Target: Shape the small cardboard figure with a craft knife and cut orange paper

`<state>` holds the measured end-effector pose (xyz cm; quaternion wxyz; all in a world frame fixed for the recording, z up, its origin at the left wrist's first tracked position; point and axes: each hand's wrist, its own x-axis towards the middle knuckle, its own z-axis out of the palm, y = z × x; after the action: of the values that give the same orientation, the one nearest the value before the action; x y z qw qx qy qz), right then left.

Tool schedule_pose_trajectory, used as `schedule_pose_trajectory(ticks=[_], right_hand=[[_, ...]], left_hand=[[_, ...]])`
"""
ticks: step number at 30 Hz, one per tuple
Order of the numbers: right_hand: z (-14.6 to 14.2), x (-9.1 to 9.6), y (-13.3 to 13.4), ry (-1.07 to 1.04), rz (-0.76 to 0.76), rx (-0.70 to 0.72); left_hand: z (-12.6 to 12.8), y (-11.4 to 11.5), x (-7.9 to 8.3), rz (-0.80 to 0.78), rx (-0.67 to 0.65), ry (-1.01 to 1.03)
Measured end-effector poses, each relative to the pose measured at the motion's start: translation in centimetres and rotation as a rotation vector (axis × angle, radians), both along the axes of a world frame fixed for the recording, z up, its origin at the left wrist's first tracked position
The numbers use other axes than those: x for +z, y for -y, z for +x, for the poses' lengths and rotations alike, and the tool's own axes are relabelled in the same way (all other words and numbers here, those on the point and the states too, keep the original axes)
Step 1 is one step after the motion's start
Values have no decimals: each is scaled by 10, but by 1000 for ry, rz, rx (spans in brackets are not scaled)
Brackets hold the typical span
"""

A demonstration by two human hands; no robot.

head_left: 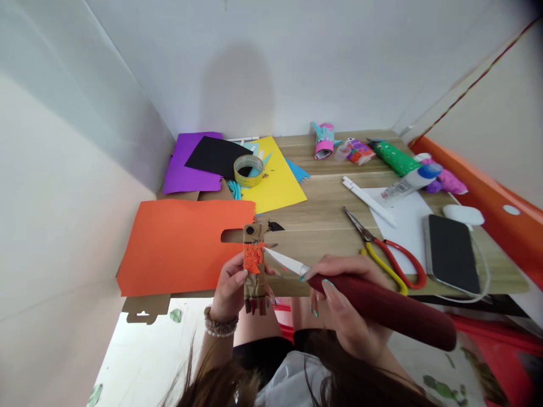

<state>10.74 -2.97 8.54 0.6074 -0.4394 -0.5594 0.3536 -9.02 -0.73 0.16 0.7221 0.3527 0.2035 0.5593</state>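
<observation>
Cardboard craft piece (253, 268) is pinched firmly in the left hand (231, 288), right hand (348, 299) clenched round a red-handled knife (390, 305), blade tip touching the cardboard.

Wood-grain table (322, 169) carried orange card (182, 243), purple card (190, 164), yellow card (271, 181), a pink paper-tube craft (323, 142), a green wrapped roll (396, 158), red-and-yellow-handled scissors (392, 260) just beside a white paper sheet (403, 226), and a black smartphone (452, 254) at that sheet's edge.

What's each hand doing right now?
Left hand: closed, holding a brown cardboard piece.
Right hand: closed, holding a white-bladed knife by its dark red handle.
</observation>
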Motion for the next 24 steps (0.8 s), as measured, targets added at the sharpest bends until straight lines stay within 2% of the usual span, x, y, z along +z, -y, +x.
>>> schedule_pose_trajectory(ticks=[3,11,18,24], right_hand=[[-2,4,1,11,-52,-13],[1,4,1,50,-48,2],[-2,5,1,39,-76,-1],[-2,1,-3,32,-7,9]], left_hand=[[-1,0,-1,5,2,-12],[-3,2,-5,-49,38,-82],[-2,2,-5,-65,55,-57],[-1,2,-4,-79,69,-63]])
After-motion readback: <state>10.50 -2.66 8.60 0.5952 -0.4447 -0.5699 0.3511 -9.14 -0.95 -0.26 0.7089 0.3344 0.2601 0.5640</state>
